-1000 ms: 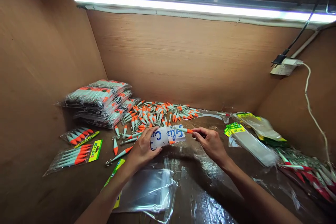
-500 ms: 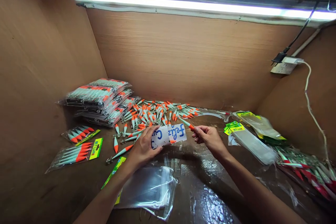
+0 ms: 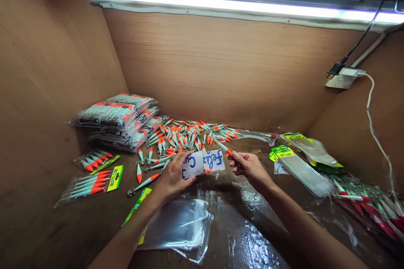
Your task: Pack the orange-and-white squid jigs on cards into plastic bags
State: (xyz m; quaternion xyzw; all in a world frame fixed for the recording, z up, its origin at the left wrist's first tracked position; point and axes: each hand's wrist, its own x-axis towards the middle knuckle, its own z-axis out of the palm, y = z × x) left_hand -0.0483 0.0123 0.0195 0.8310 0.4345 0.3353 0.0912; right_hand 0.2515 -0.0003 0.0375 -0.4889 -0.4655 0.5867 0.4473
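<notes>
My left hand (image 3: 173, 174) is closed on a white card (image 3: 216, 160) with blue handwriting, part of it covered by the fingers. An orange tip shows at the card's lower edge; whether it belongs to a lure behind it I cannot tell. Just right of the card, my right hand (image 3: 251, 166) pinches a white-and-orange squid lure (image 3: 224, 148) by its orange end, the lure tilted with its white part up and left. Many similar loose lures (image 3: 183, 136) lie heaped behind the card. Clear plastic bags (image 3: 176, 222) lie below my left wrist.
Packed lure bundles (image 3: 110, 113) are stacked at the left, with bagged, labelled lures (image 3: 91, 185) in front. Toward the right lie clear bags with yellow-green header cards (image 3: 303, 172) and a pile of red-and-white lures (image 3: 372, 210). A white cable (image 3: 369, 122) hangs down the right side.
The lure in my right hand has shifted very slightly and that hand's fingers have curled a little. My left hand and the card are almost where they were.
</notes>
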